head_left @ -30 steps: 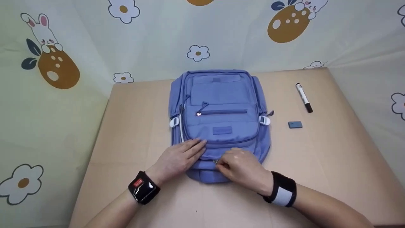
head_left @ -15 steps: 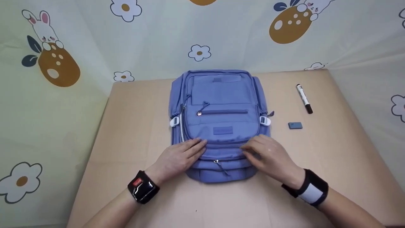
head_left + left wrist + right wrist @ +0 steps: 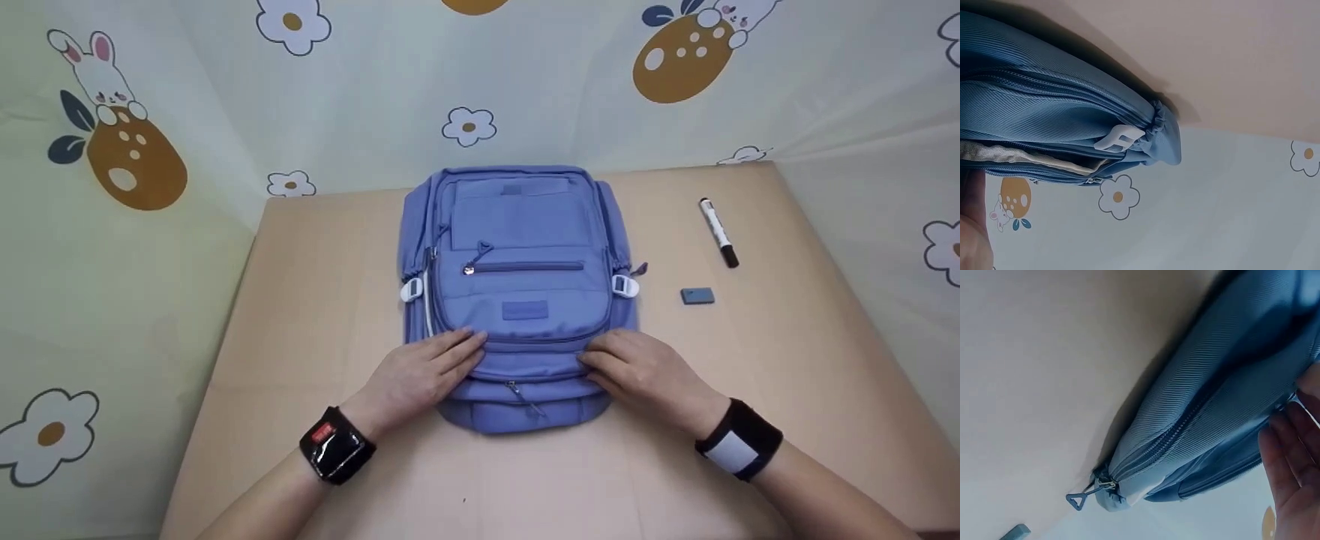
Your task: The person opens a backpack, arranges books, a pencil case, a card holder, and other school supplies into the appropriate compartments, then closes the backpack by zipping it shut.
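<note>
A blue backpack (image 3: 525,225) lies front side up on the table. My left hand (image 3: 416,379) rests on its lower left part, fingers straight and flat across the fabric. With thumb and fingertips, my right hand (image 3: 649,375) pinches the fabric at the lower right of the front pocket. Between the hands, a small zipper pull (image 3: 525,397) hangs loose below the lower pocket seam. In the left wrist view, an open side zipper shows a pale lining (image 3: 1027,157). The right wrist view shows my right fingers (image 3: 1286,450) bent at the bag's edge.
A black-and-white marker (image 3: 718,232) lies on the brown table (image 3: 322,262) to the right of the backpack. Nearer stands a small blue-grey block (image 3: 697,296). A patterned cloth (image 3: 390,90) hangs behind and at both sides. White buckles (image 3: 412,289) sit on the bag's sides.
My right hand has let go of the lower zipper pull, which now hangs free. It has moved right and closed on the fabric there. The left hand has stayed in place.
</note>
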{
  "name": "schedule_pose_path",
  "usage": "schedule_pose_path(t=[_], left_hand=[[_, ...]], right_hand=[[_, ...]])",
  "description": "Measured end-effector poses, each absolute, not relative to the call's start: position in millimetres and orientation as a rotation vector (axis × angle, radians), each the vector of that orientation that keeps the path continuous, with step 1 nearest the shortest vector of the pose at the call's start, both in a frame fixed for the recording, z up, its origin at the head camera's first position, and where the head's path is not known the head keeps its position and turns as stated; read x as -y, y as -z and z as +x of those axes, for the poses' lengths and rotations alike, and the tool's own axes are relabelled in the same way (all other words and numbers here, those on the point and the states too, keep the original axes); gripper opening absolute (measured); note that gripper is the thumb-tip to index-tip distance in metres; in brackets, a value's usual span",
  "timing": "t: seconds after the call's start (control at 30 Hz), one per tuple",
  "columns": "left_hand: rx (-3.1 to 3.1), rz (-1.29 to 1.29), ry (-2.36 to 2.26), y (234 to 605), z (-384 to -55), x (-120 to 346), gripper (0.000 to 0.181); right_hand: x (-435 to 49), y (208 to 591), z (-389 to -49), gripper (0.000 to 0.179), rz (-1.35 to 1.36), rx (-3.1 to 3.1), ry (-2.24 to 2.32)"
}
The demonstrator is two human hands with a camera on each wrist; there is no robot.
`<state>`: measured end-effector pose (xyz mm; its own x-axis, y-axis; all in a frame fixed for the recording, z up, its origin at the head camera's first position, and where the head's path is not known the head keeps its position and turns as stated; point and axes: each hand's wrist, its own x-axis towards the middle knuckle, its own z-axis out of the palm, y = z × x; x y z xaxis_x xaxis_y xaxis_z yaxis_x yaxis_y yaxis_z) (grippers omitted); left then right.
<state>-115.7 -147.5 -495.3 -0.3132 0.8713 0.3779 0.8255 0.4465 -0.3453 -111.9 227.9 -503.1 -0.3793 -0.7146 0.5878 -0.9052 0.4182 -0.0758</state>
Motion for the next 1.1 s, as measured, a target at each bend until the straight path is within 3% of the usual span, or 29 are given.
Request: schedule_pose_path(t=[0.23,0.43,0.57,0.87,1.1], left_hand=[[2.197,-1.407,-0.109,494,-116,147,0.048],[2.185,-1.404,0.043,493,-115,143,0.038],[2.140,-1.412,0.198,490,-110,135,0.042],[1.914,-1.603,-0.136,484,-96,105,0.035],[1.908,-1.554,-0.100,490,-94,93,0.030]], right_hand=[[-222,510,-114,0.016,1.359,2.180,-0.401],[-220,513,-115,0.020,1.329,2.071,-0.409],[-219,512,-114,0.020,1.303,2.084,-0.451],[-218,510,-113,0.019,1.266,2.113,-0.448],[-219,510,-113,0.019,1.260,2.118,-0.464]])
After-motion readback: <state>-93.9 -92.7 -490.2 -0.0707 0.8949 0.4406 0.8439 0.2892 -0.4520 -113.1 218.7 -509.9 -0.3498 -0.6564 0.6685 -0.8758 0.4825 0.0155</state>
